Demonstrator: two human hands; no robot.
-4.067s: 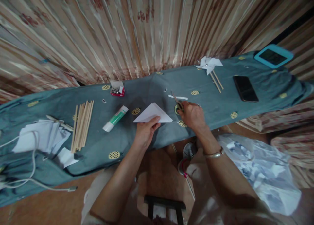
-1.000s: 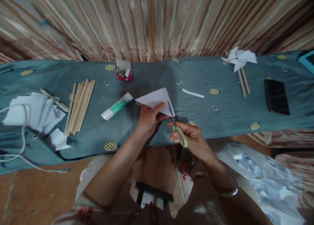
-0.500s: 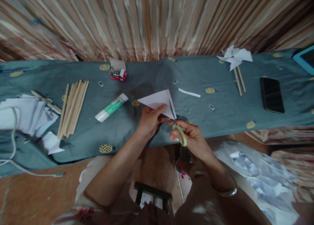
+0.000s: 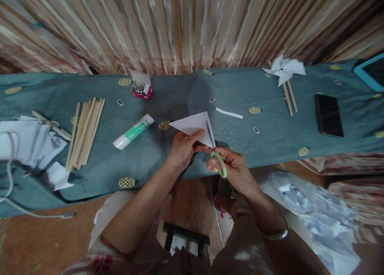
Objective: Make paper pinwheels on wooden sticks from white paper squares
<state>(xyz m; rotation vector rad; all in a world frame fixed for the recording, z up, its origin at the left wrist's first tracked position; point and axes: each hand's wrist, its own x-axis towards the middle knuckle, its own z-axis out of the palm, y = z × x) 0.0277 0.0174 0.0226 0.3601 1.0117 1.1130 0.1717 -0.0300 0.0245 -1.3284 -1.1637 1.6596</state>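
A folded white paper triangle (image 4: 193,123) is pinched in my left hand (image 4: 185,147), thumb on top, above the near part of the table. My right hand (image 4: 232,163) grips a pair of scissors with pale green handles (image 4: 222,165). Their blades lie along the paper's right edge, and a narrow strip stands beside the blades. Just beyond, a thin white paper strip (image 4: 229,113) rests on the cloth. Left of the paper lies a glue stick (image 4: 133,131) with a green and white label.
On the green tablecloth (image 4: 180,95) are wooden sticks (image 4: 85,133), stacked paper (image 4: 27,141), a red box of small metal pieces (image 4: 141,90), a paper pinwheel (image 4: 283,70), a phone (image 4: 329,115) and a blue-framed tablet (image 4: 370,73). A white cable (image 4: 36,211) hangs over the front edge.
The view has shifted slightly, so the table things appear a little further left. Both hands keep their holds, and the scissors remain at the paper's right edge.
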